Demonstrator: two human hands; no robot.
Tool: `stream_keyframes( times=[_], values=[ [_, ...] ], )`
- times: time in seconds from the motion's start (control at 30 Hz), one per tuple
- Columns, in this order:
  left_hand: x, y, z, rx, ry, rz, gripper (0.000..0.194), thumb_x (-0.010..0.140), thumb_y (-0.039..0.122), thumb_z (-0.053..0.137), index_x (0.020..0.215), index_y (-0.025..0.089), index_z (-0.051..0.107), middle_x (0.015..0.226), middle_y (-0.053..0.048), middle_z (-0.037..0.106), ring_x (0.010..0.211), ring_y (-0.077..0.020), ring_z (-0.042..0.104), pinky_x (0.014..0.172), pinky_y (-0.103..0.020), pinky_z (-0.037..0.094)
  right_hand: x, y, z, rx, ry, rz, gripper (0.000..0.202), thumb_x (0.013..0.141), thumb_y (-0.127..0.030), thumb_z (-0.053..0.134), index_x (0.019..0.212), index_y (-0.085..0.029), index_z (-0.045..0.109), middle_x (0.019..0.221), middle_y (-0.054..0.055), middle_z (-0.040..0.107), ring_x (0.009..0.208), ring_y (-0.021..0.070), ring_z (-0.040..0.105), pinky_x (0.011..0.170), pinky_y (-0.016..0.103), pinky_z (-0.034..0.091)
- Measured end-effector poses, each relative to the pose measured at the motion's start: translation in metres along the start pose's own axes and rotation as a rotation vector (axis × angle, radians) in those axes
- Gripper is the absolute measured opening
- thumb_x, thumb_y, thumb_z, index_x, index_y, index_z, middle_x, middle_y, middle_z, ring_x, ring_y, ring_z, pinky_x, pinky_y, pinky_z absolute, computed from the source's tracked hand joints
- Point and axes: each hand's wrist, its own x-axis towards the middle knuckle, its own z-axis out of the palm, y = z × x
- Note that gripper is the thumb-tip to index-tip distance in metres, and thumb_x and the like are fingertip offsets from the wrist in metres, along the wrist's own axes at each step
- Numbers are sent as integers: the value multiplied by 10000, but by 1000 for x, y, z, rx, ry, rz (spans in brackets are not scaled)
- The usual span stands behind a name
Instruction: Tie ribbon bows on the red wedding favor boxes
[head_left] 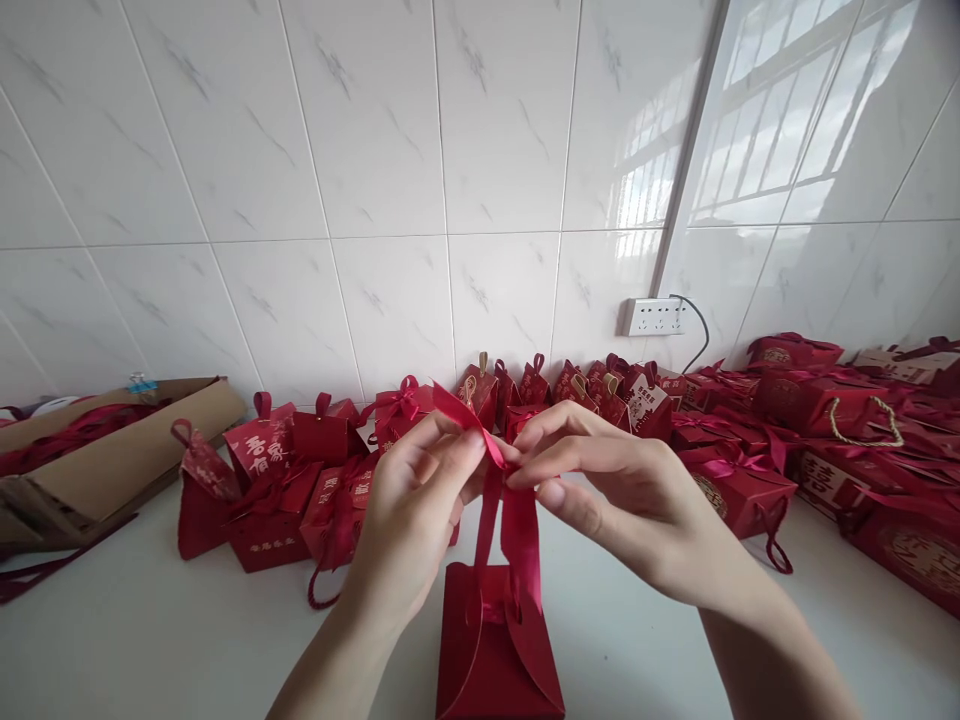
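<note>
Red satin: pinching the ribbon [521,545] with the left hand [416,500], touching its crossing with the right hand [641,500], cannot tell whether gripping; running down to the flap-topped gift box [499,670] below both hands.

A white socket strip [655,317] (dark cable [706,332] curving beside it) sits against the tiled wall [390,130], cardboard [142,450] far left.

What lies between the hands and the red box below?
In the head view, red ribbon runs down from the left hand and right hand to the red box.
</note>
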Motion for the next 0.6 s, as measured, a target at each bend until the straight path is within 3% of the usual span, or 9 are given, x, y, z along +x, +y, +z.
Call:
stream_keyframes(
  times=[0.17,0.33,0.47,0.6],
  values=[
    [0,0,-3,76,3,28,187,833,361,637,758,190,647,806,-39,715,698,-154,634,628,-255,514,1,2,8,69,-7,57,28,864,-188,626,867,-216,627,940,36,599,909,154,598,818,303,542],
    [0,0,-4,105,-23,65,178,843,351,622,767,193,653,839,-51,726,784,-181,656,677,-274,517,0,5,16,208,26,175,198,842,-170,638,972,-235,504,946,-15,573,791,94,608,701,227,540],
    [0,1,-5,141,-58,89,179,849,351,616,779,191,657,858,-63,727,838,-208,665,674,-290,525,-1,4,16,134,-7,244,214,835,-156,610,1006,-245,518,899,-25,562,674,81,548,547,202,459],
    [-1,3,-6,222,-85,78,167,860,345,607,817,193,662,909,-62,725,887,-209,661,789,-323,532,1,3,17,-7,32,282,192,814,-110,558,962,-231,572,843,-19,577,651,90,505,540,211,418]
  ],
)
